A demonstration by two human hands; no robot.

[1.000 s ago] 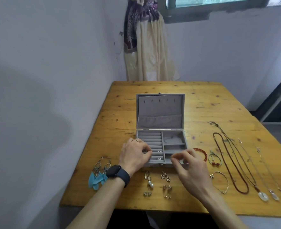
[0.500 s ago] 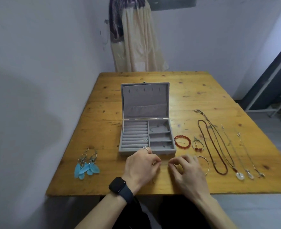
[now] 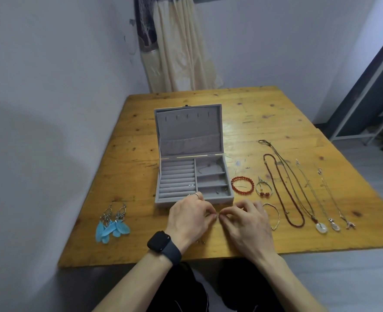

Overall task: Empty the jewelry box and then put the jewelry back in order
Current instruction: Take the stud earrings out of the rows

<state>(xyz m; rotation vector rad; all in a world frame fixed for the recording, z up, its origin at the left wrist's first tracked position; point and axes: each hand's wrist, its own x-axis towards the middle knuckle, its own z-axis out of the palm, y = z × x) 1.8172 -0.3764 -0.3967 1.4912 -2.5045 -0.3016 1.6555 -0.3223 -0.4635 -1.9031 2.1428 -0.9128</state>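
two hands meet fingertip to fingertip just in front of the jewelry box [image 3: 163, 202]: your left hand [image 3: 189, 218] and right hand [image 3: 248, 224] both have fingers [image 3: 207, 210] curled into a pinch, but can't tell whether anything's held. box sits open mid tabletop [image 3: 264, 113], lid [image 3: 187, 129] raised, w/ small studs [image 3: 191, 185] in the ring rolls. blue feather earrings [image 3: 113, 222] lie left of it, red bead bracelet [image 3: 242, 185] just right, necklaces [image 3: 298, 192] in a row beyond.
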